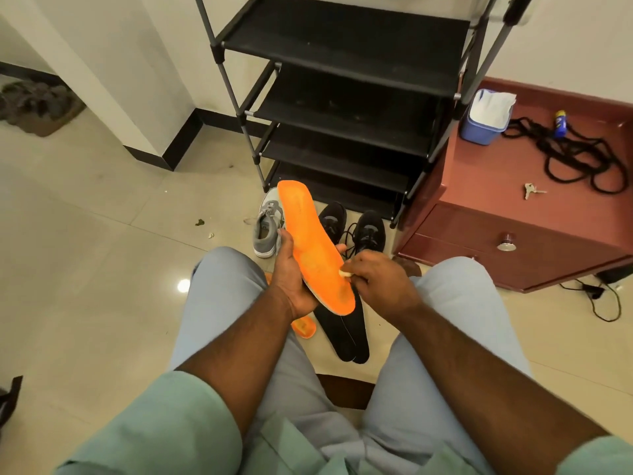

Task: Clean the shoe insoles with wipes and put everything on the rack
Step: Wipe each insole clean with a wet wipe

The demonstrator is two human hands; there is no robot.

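Observation:
My left hand (291, 272) grips an orange insole (310, 241) from below, its toe end pointing toward the rack. My right hand (380, 279) pinches a small crumpled white wipe (344, 273) against the insole's heel part. A second orange insole (305, 326) lies on the floor, mostly hidden by my left forearm. Two black insoles (346, 334) lie side by side on the floor between my knees. A grey shoe (269, 222) and a pair of black shoes (352, 228) stand before the black shoe rack (346, 108).
A red-brown cabinet (513, 234) stands right of the rack, bearing a blue tub of wipes (486, 116), a black cord, a small bottle and keys (531, 190). A cable (603, 296) trails on the floor beside it. A mat lies far left.

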